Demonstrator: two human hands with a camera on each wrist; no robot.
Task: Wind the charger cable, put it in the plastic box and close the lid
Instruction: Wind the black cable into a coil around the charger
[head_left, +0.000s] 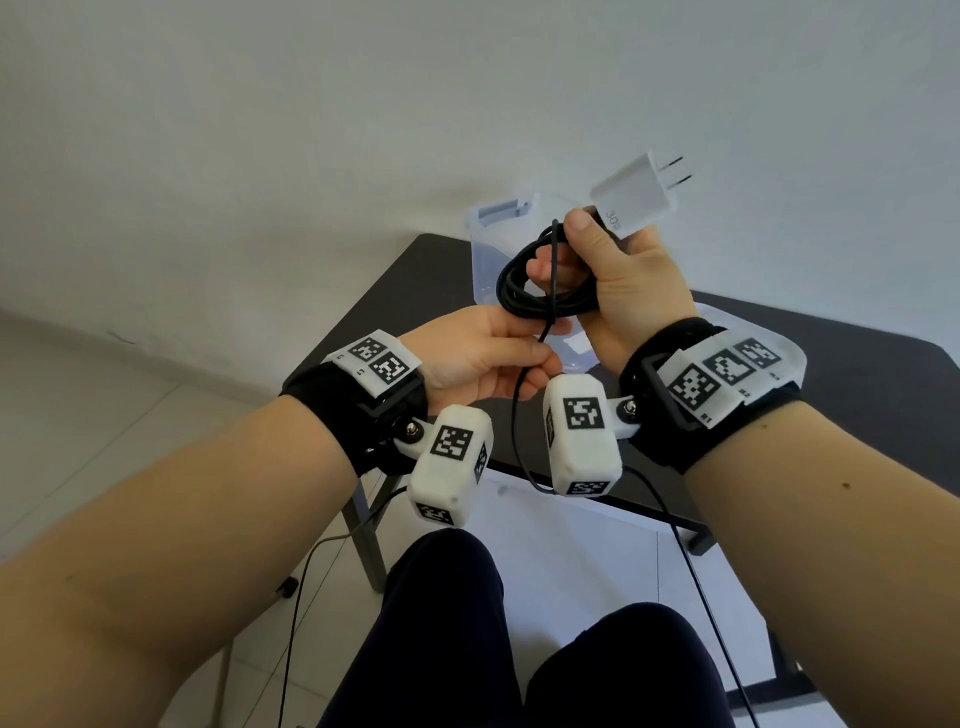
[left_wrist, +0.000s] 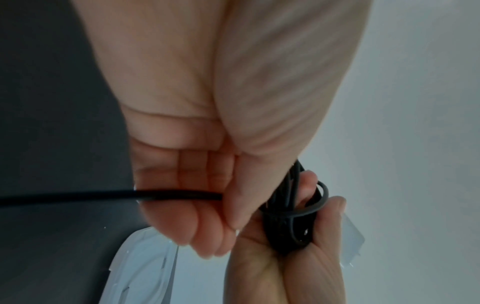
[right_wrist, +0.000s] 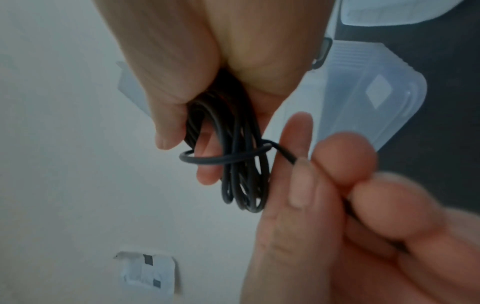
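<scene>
My right hand (head_left: 561, 249) is raised over the black table and grips a coil of black charger cable (head_left: 524, 301). The white plug adapter (head_left: 634, 195) sticks up above the thumb, prongs pointing right. One strand crosses the bundle (right_wrist: 233, 162) sideways. Just below, my left hand (head_left: 545, 348) pinches the loose strand (left_wrist: 78, 197) between thumb and fingers. The rest of that strand hangs down between my wrists (head_left: 519, 441). The clear plastic box (head_left: 493, 249) stands open behind the coil. Its lid (head_left: 727, 318) lies on the table behind my right wrist, partly hidden.
The black table (head_left: 857, 405) stands against a white wall, with its near edge just beyond my wrists. My knees in dark trousers (head_left: 467, 623) are below the hands. Thin wires from the wrist cameras (head_left: 696, 571) hang toward the tiled floor.
</scene>
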